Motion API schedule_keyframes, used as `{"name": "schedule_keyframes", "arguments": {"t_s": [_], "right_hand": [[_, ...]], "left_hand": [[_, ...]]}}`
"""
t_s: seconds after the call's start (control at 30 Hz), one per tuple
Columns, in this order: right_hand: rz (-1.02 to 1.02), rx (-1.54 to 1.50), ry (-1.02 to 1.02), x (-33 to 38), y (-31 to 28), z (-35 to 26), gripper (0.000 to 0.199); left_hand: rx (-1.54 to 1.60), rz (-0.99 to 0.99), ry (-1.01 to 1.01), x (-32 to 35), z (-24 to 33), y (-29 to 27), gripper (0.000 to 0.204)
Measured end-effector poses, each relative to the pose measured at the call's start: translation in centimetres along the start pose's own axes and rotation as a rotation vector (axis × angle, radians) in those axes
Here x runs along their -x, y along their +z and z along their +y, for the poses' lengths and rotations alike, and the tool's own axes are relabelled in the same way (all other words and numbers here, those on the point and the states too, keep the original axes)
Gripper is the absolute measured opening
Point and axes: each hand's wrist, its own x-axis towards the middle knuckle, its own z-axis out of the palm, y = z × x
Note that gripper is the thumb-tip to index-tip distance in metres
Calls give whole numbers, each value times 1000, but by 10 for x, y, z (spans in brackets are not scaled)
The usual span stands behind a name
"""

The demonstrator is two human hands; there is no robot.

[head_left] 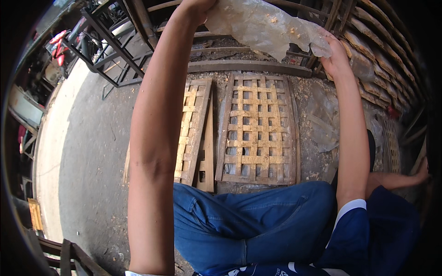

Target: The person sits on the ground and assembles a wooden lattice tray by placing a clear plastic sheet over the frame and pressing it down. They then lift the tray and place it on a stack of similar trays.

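A torn, cloudy plastic sheet [262, 27] with yellowish crumbs stuck to it is stretched between my raised hands at the top of the view. My left hand [199, 10] grips its left end, though the upper frame edge cuts off part of the fingers. At the sheet's right end my right hand [336, 57] is closed on the edge. Below, a wooden lattice frame [254, 124] with yellowish residue on its slats lies on the floor before my crossed legs. A second lattice frame [188, 124] lies to its left, partly hidden by my left forearm.
Stacked trays or sheets [377, 60] rise at the right. Wooden rack bars [248, 68] run along the far side, and a dark metal frame [106, 41] stands far left. Crumpled plastic [322, 122] lies on the floor. Another person's arm [396, 181] shows at the right.
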Motion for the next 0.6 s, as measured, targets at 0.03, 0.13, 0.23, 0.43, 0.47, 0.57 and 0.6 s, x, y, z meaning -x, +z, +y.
{"name": "schedule_keyframes", "arguments": {"t_s": [0.03, 0.13, 0.23, 0.43, 0.47, 0.57, 0.6], "right_hand": [[10, 30, -12, 7, -7, 4, 35], [51, 150, 131, 60, -37, 26, 25], [45, 194, 251, 96, -62, 67, 23], [89, 311, 514, 154, -98, 159, 18], [41, 416, 546, 155, -109, 168, 17], [-52, 651, 625, 157, -126, 180, 16], [-47, 673, 649, 163, -124, 184, 16]], "left_hand": [[-57, 17, 9, 2, -11, -1, 32], [-157, 10, 155, 24, -50, 4, 46], [-135, -62, 14, 51, -97, 10, 56], [-166, 16, -125, 151, -209, 21, 60], [-181, 28, -165, 169, -227, 28, 61], [-168, 29, -413, 223, -268, 37, 63], [-152, 16, -523, 236, -278, 38, 65]]}}
